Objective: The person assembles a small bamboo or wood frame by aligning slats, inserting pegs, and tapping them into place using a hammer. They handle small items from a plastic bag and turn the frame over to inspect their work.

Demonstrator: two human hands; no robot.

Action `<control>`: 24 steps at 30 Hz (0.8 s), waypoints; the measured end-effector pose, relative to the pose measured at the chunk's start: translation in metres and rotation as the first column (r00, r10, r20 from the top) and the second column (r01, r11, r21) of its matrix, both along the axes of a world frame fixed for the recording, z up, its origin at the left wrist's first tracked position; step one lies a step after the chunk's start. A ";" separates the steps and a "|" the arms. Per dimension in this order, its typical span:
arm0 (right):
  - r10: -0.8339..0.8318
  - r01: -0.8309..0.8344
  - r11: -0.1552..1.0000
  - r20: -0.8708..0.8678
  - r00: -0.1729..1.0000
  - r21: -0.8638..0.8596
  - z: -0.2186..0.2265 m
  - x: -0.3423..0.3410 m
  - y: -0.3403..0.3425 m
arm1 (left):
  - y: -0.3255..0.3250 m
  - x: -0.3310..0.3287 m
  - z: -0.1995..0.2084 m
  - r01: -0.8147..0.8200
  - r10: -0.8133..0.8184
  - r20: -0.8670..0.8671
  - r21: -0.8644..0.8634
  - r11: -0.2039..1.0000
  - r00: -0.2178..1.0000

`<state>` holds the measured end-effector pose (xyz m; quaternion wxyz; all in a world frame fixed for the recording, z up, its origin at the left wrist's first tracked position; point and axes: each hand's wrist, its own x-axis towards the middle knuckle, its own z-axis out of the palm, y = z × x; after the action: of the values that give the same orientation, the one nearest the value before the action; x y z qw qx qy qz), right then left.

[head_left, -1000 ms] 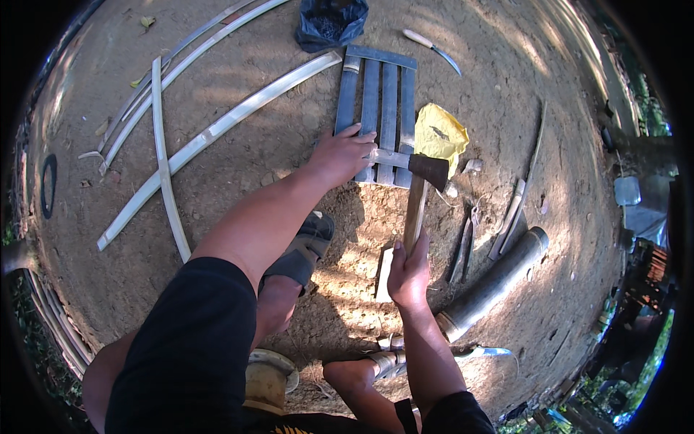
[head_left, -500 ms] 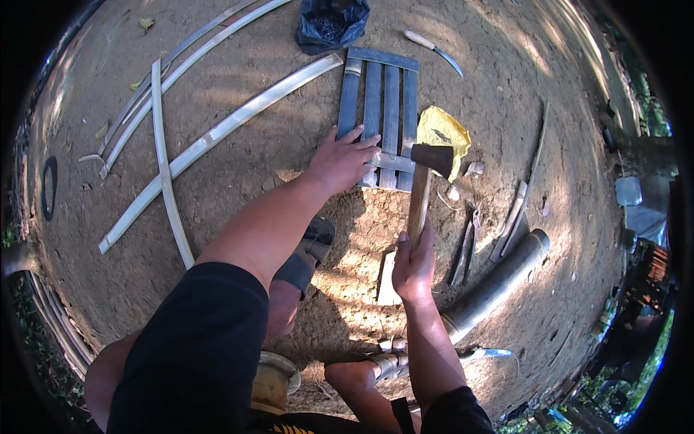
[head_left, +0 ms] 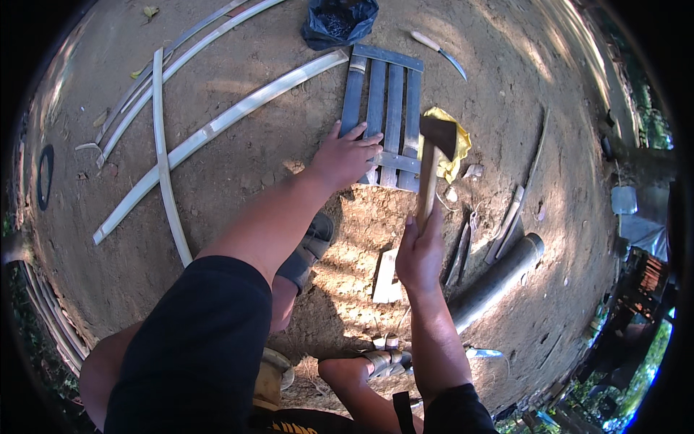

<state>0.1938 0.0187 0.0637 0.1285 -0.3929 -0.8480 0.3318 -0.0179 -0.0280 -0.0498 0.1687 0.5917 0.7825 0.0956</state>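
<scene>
A dark slatted panel (head_left: 394, 94), several strips joined by a crosspiece near each end, lies on the dirt ahead of me. My left hand (head_left: 348, 155) rests on its near left part, fingers stretched out and a little apart across the slats by the near crosspiece. My right hand (head_left: 421, 253) is wrapped round the wooden handle of a hatchet (head_left: 439, 137). The hatchet's dark head is upward, just right of the panel and in front of a crumpled yellow sheet (head_left: 450, 163). Whether anything small lies beneath my left fingers is hidden.
Long pale split strips (head_left: 217, 126) lie crossed at left. A black plastic bag (head_left: 338, 25) of small dark pieces and a knife (head_left: 439, 53) are beyond. At right lie pincers (head_left: 460, 249), a wooden-handled blade (head_left: 509, 217) and a dark bamboo tube (head_left: 499, 282); a pale block (head_left: 387, 278) is nearer.
The hatchet has shifted slightly up and right, its head tilting clockwise, still in my right hand. My left hand stays on the panel. The whole view has shifted slightly.
</scene>
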 end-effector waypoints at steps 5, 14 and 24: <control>-0.058 0.043 0.998 -0.394 0.917 -0.048 -0.009 0.017 0.010 | 0.013 -0.008 0.004 0.020 -0.020 -0.028 -0.026 0.999 0.999; -0.121 0.109 0.992 -0.249 0.961 -0.060 0.002 0.008 0.008 | 0.008 -0.007 0.007 0.015 -0.014 0.005 -0.080 0.997 1.000; -0.096 0.103 0.994 0.140 0.985 -0.042 -0.033 0.018 0.011 | 0.021 -0.013 0.008 0.038 -0.039 -0.020 -0.012 0.999 0.999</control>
<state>0.2118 0.0297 0.0308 0.0765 -0.4599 -0.8256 0.3178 -0.0313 -0.0072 -0.0421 0.1659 0.6066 0.7732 0.0818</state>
